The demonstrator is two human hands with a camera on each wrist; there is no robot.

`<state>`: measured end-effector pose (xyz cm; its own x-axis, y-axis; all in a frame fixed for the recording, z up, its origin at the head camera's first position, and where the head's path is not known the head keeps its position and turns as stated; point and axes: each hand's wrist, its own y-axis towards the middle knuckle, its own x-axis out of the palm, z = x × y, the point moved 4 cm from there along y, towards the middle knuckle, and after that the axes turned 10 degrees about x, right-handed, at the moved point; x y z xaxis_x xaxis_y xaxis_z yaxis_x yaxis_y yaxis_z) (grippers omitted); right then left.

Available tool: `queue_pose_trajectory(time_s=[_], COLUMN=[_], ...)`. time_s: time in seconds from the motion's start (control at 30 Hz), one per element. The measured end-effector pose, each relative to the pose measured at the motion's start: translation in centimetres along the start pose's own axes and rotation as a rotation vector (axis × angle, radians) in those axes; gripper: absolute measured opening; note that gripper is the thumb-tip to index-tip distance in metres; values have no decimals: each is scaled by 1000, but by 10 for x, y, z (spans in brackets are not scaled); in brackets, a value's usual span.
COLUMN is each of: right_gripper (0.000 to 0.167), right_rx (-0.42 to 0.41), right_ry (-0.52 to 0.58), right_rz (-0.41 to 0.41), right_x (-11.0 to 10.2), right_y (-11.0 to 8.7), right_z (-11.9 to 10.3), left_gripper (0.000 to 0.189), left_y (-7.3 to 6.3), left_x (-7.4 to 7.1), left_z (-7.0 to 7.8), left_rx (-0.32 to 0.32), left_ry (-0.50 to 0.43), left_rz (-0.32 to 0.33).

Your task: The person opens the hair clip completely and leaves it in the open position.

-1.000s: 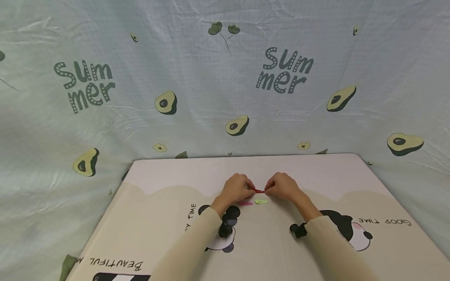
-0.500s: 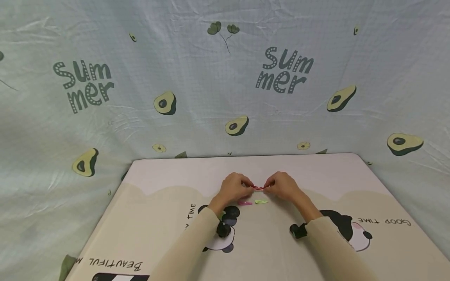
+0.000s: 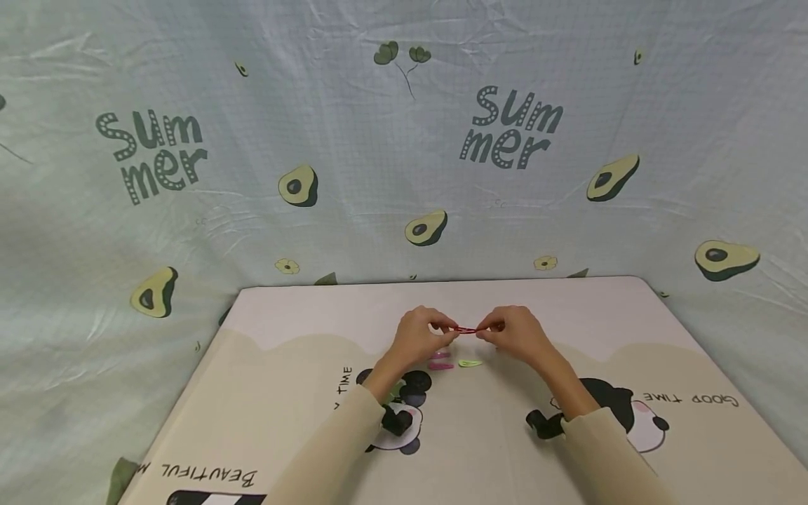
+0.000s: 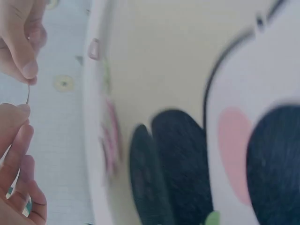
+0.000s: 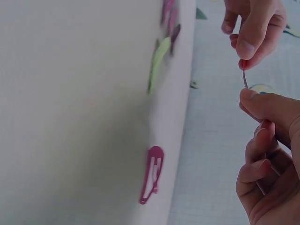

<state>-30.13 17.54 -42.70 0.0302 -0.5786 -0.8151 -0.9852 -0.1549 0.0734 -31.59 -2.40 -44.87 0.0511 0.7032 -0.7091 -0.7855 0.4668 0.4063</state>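
Note:
A thin red hair clip (image 3: 467, 330) is stretched between my two hands above the table. My left hand (image 3: 418, 337) pinches one end between thumb and fingertips, and my right hand (image 3: 514, 335) pinches the other. In the right wrist view the clip shows edge-on as a slim, slightly bowed strip (image 5: 244, 77). Below the hands lie pink hair clips (image 3: 440, 366) and a light green hair clip (image 3: 470, 363). A magenta snap clip (image 5: 152, 176) lies on the table in the right wrist view, mostly covered by my right hand in the head view.
The table (image 3: 480, 435) wears a beige and pink cover printed with cartoon animals and lettering. Behind it hangs a pale curtain (image 3: 353, 140) with avocado and "summer" prints, close to the far edge. Dark wrist straps (image 3: 396, 421) are on both forearms.
Both hands have risen from the tabletop with the red hair clip between them. Another pink clip now shows beside my left hand. The clips on the table stay put.

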Motion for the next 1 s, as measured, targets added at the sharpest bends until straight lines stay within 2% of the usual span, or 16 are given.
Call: queue_pose_trajectory(time_s=[0.17,0.4,0.67,0.87,1.0], right_gripper=[7,5,12,18,18], right_rx=[-64,-139,-306,-458,-514], right_ry=[36,76,110,137,159], right_rz=[60,145,268,399,445], right_x=[-10,-25,-40,-44,-45], right_y=[-15,-40,-65,-74,-74], right_z=[-10,-30,-53,-67,-72], left_gripper=[14,12,11,12,10], left_y=[-10,-27,-43,-50,-52], left_x=[-14,-30,-47,-60,-65], left_z=[17,39,61,74,78], left_rx=[67,93,121,157,185], left_ry=[-17,-85,-174,-163,-138], left_rz=[84,159,220,281,330])
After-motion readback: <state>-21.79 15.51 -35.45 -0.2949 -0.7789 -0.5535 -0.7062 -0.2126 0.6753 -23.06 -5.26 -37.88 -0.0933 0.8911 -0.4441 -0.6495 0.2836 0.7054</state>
